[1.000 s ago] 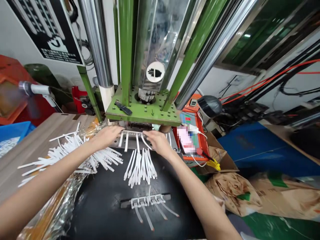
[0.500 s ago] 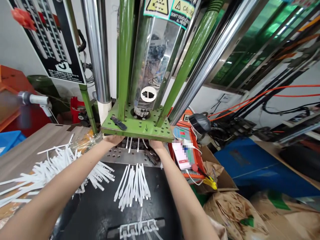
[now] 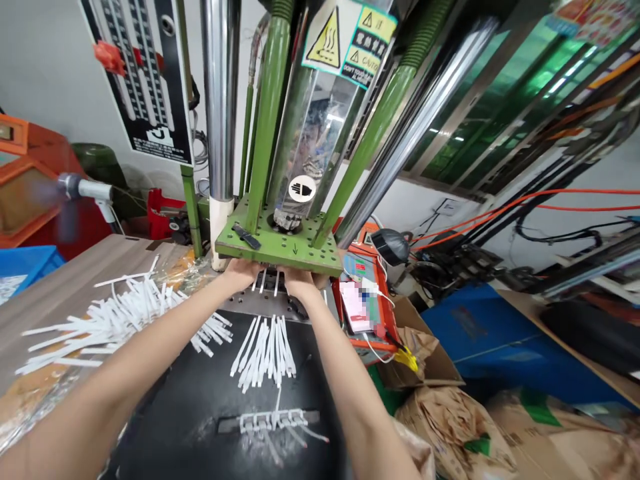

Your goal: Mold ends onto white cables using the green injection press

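Both of my arms reach forward under the green drilled plate (image 3: 273, 248) of an upright press. My left hand (image 3: 244, 272) is at the plate's front left, its fingers hidden beneath the edge. My right hand (image 3: 300, 281) is under the right part, also with fingers out of sight. Between the hands a few white strips (image 3: 263, 281) stick out toward me over a steel plate (image 3: 260, 305) with holes. Nearer lies a fanned bunch of white cable-like strips (image 3: 265, 353) on a black surface (image 3: 200, 393). What either hand touches cannot be seen.
A white moulded row with thin leads (image 3: 275, 420) lies on a dark bar in front. A heap of white strips (image 3: 125, 320) is at left. At right are an orange box (image 3: 385, 320) bearing a phone (image 3: 356, 307), and brown paper sacks (image 3: 450, 427). A heat-warning label (image 3: 350, 40) marks the press.
My view has tilted and shifted slightly. My right hand has moved left, closer to the left hand beneath the plate. The white strips stay in place.
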Available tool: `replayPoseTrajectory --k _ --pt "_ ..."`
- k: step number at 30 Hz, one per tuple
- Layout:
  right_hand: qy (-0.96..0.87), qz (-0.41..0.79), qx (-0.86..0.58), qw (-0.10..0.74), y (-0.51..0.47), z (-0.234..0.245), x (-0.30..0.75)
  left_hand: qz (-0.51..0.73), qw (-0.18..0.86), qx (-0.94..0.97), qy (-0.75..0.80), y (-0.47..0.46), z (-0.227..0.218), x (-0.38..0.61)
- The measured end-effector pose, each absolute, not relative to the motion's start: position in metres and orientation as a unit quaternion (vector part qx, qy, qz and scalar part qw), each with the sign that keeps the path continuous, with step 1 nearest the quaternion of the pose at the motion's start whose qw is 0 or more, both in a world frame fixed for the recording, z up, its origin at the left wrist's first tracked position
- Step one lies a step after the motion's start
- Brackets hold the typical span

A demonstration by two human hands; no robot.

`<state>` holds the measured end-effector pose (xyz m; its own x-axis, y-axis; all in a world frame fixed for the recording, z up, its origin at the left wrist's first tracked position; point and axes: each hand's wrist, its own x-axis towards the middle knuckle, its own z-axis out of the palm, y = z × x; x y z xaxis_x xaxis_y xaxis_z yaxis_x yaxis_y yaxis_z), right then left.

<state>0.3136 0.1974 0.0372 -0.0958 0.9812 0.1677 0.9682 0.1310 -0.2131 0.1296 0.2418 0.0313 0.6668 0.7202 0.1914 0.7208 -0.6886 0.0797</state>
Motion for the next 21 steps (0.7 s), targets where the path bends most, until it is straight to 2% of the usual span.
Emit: replayPoseTrajectory --k 3,7,10,12,15,18,21 --pt "-0.755 0.031 -0.639 0.145 0.168 0.037 0.316 -0.110 -0.012 -0.910 -0.399 0.224 0.032 0.121" --pt "-0.746 0.036 -0.637 0.189 0.069 0.006 0.344 -0.118 -0.049 -0.921 -0.368 0.148 0.015 0.066" --pt "-0.750 0.032 -0.599 0.278 -0.038 -0.023 0.368 -0.167 -0.054 -0.930 -0.324 0.061 -0.011 0.000" --pt "-0.758 0.049 -0.593 0.267 -0.104 -0.035 0.376 -0.186 -0.017 -0.929 -0.320 0.007 -0.028 -0.041" --pt "-0.786 0.043 -0.588 0.188 -0.166 -0.041 0.372 -0.159 -0.006 -0.928 -0.338 -0.049 -0.044 -0.077" --pt "-0.792 -0.030 -0.596 0.128 -0.180 -0.046 0.359 -0.135 -0.018 -0.910 -0.392 -0.069 -0.052 -0.084" --pt "-0.776 -0.068 -0.615 0.122 -0.173 -0.051 0.350 -0.123 -0.003 -0.908 -0.401 -0.069 -0.054 -0.079"
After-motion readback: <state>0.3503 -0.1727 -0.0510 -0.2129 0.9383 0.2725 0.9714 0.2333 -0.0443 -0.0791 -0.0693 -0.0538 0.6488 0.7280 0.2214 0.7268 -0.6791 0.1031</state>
